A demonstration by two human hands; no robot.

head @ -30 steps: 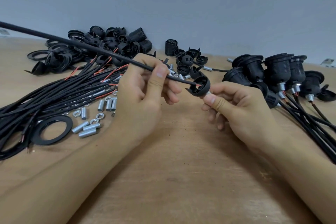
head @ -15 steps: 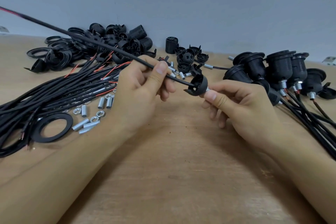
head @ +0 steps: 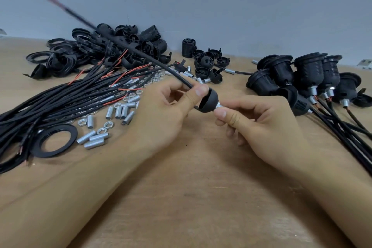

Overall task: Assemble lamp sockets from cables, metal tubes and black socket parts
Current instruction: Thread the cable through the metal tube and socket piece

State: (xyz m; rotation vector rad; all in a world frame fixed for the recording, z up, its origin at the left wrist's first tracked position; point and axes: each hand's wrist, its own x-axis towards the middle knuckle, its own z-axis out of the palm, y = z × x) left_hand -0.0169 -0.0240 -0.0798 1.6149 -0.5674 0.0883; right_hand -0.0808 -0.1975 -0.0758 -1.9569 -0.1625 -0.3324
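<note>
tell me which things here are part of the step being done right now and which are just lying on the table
In use:
left hand, gripping the black cable
black socket cap, at the cable's near end
right hand, pinching the metal tube at the cap

Lying about:
cable bundle
loose tubes and nuts
flat black ring
black parts pile
finished sockets

Matt black plastic socket cap (head: 209, 101), bright metal tubes (head: 96, 138), smooth black-sheathed cables (head: 60, 96), bare wooden table (head: 191, 187).
</note>
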